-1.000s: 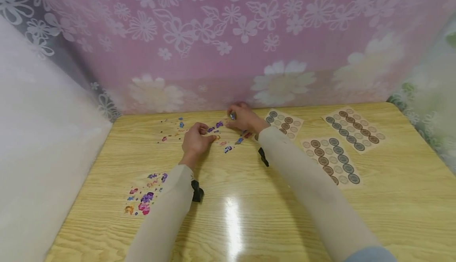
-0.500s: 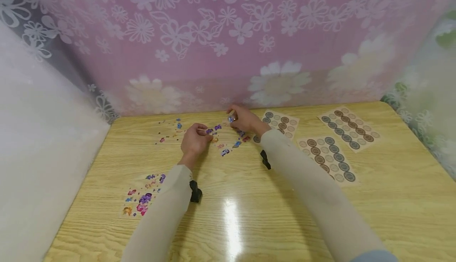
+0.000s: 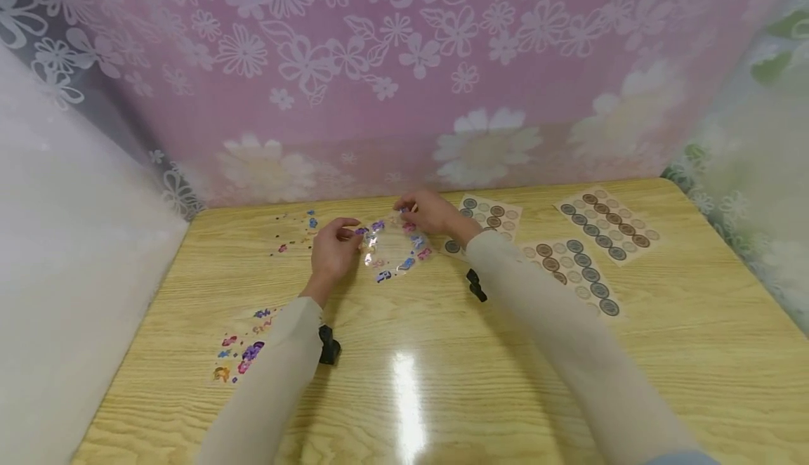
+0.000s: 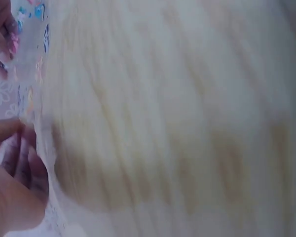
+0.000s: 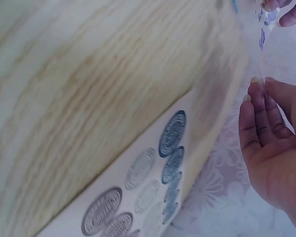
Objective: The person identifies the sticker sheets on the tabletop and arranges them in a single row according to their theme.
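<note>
A clear sticker sheet (image 3: 407, 263), printed with small purple, blue and pink figures, is held between both hands near the table's far edge. My left hand (image 3: 332, 251) pinches its left side between thumb and fingers. At its upper right corner, my right hand (image 3: 432, 212) pinches the edge. Light glints off the film, which stands tilted above the wood in the left wrist view. In the right wrist view, thumb and fingertips (image 5: 256, 80) of the right hand meet on the sheet's thin edge (image 5: 262, 37).
Two more clear sheets lie on the wooden table (image 3: 480, 395): a far-left sheet (image 3: 282, 248) and a near-left sheet (image 3: 251, 352), partly behind the left sleeve. Right of the hands are three paper sheets of round labels, including the rightmost sheet (image 3: 608, 223). A floral curtain (image 3: 379, 100) borders the back.
The sheet has come up off the table and tilted, now catching light. Its upper right corner, bent up in the right hand before, lies flatter. Both hands have shifted slightly left in view.
</note>
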`<move>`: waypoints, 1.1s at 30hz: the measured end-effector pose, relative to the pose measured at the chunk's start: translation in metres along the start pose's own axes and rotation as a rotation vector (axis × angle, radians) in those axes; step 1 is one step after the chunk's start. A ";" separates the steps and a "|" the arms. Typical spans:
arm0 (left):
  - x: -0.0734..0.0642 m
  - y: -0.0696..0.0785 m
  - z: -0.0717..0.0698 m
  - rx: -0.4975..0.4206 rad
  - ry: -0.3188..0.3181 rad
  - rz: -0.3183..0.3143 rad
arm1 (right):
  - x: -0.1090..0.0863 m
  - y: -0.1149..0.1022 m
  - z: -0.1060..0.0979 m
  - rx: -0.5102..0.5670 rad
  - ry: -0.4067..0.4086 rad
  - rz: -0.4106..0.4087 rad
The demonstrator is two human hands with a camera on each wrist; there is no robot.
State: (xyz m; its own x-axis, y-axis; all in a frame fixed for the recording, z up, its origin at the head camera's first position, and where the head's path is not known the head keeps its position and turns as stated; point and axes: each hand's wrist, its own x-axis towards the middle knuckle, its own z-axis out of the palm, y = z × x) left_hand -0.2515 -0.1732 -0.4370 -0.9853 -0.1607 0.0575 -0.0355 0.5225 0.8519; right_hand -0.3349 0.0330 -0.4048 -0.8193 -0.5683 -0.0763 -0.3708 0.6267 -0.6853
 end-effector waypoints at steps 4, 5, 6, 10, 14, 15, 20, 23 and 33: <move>0.000 0.001 -0.006 -0.095 -0.056 0.032 | -0.008 -0.006 -0.004 -0.003 0.020 -0.005; 0.000 0.002 -0.007 -0.114 -0.074 0.033 | -0.011 -0.008 -0.005 0.000 0.025 -0.005; -0.001 0.004 -0.009 -0.127 -0.091 0.033 | -0.014 -0.009 -0.006 0.004 0.029 -0.011; -0.003 0.008 -0.019 -0.147 -0.149 0.031 | -0.024 -0.012 -0.010 0.033 0.034 -0.046; -0.008 0.010 -0.031 -0.158 -0.195 0.037 | -0.034 -0.017 -0.010 0.065 0.045 -0.061; -0.009 0.010 -0.034 -0.159 -0.207 0.036 | -0.038 -0.019 -0.009 0.077 0.048 -0.061; -0.017 0.008 -0.050 -0.148 -0.264 0.029 | -0.053 -0.030 0.000 0.145 0.067 -0.059; -0.023 0.006 -0.061 -0.120 -0.299 0.037 | -0.060 -0.037 0.010 0.184 0.067 -0.053; -0.045 -0.013 -0.089 -0.035 -0.383 0.051 | -0.079 -0.057 0.042 0.261 0.007 -0.051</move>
State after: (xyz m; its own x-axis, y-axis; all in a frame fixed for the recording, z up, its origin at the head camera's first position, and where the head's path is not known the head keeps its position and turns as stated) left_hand -0.1923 -0.2469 -0.4044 -0.9768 0.1927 -0.0931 0.0141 0.4920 0.8705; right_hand -0.2311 0.0198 -0.3902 -0.8062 -0.5908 -0.0326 -0.2867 0.4382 -0.8519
